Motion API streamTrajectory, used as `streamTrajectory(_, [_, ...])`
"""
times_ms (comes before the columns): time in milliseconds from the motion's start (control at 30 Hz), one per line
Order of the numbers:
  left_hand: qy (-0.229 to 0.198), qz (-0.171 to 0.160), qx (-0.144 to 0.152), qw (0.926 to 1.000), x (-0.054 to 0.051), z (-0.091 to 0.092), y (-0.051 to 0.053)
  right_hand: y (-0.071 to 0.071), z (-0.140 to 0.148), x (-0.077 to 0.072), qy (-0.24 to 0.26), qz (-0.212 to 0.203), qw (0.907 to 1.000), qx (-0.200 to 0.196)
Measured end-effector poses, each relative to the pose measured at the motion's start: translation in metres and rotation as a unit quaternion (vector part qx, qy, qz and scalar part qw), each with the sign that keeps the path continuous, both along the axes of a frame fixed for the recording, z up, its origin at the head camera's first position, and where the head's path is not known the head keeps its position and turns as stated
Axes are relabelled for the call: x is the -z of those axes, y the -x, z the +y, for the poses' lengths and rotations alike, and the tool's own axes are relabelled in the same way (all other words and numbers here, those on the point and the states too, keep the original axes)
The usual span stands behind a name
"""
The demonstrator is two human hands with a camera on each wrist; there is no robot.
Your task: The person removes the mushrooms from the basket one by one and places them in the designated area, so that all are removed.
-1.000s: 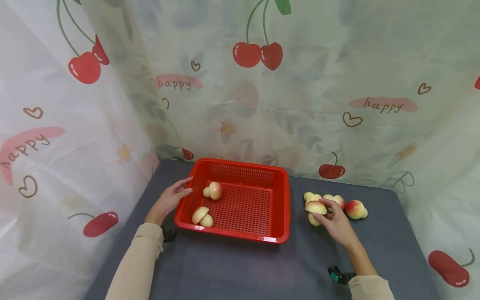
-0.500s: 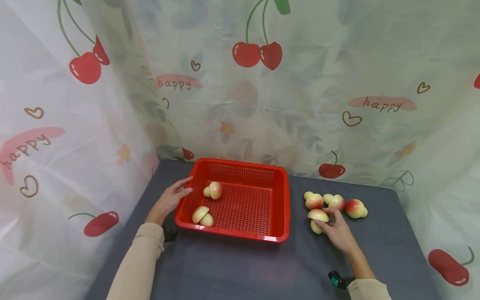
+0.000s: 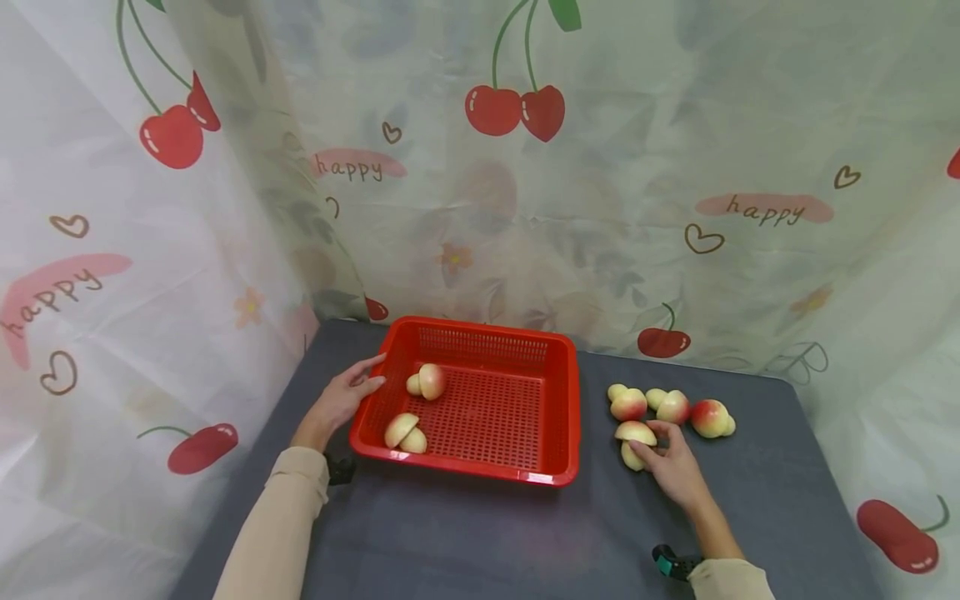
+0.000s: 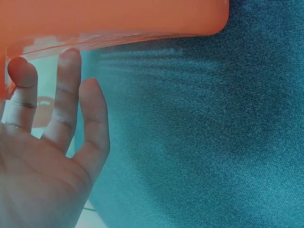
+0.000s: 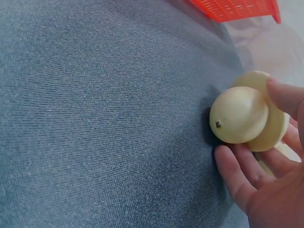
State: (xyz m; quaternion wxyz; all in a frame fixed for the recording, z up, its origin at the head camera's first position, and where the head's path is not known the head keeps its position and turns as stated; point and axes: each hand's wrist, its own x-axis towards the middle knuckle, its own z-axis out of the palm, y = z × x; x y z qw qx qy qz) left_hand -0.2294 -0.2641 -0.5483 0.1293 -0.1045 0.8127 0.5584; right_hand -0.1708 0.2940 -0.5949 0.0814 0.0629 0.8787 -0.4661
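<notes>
In the head view, my left hand (image 3: 339,402) holds the left rim of a red plastic basket (image 3: 568,400). The left wrist view shows fingers (image 4: 67,95) under the basket's edge. On the right, my right hand (image 3: 675,462) grips a pale mushroom (image 3: 636,433), possibly a toy, between thumb and fingers. The right wrist view shows this mushroom (image 5: 240,114) with its round stem towards the camera, low over the cloth. Two more mushrooms lie in the basket: one at the upper left (image 3: 431,382), another at the lower left (image 3: 405,433).
Behind my right hand lie three mushrooms with reddish caps: a left one (image 3: 628,403), a middle one (image 3: 672,406) and a right one (image 3: 711,418). Dark grey cloth covers the table (image 3: 480,542). A cherry-print curtain (image 3: 600,208) hangs along the back and sides.
My right hand has drawn the held mushroom slightly towards me, away from the reddish ones, mostly in the first half second. My left hand and the basket have stayed put.
</notes>
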Motion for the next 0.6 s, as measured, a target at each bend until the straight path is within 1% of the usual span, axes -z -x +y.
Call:
streamTrajectory(233, [0.004, 0.005, 0.003, 1.0000, -0.0009, -0.0009, 0.0001, -0.0015, -0.0034, -0.0010, -0.019, -0.003, 0.9998, 0.008])
streamTrajectory(467, [0.000, 0.001, 0.003, 1.0000, -0.0007, -0.0011, -0.0002, -0.0014, -0.0052, -0.0024, -0.026, -0.005, 0.9996, 0.003])
streamTrajectory(533, [-0.002, 0.000, 0.001, 1.0000, -0.0003, -0.0012, -0.0001, -0.0009, -0.0049, -0.0020, -0.028, 0.003, 0.9996, -0.001])
streamTrajectory(600, [-0.001, 0.001, 0.001, 1.0000, 0.0002, -0.0017, 0.0001, 0.0002, -0.0043, -0.0018, -0.032, 0.022, 0.9992, -0.009])
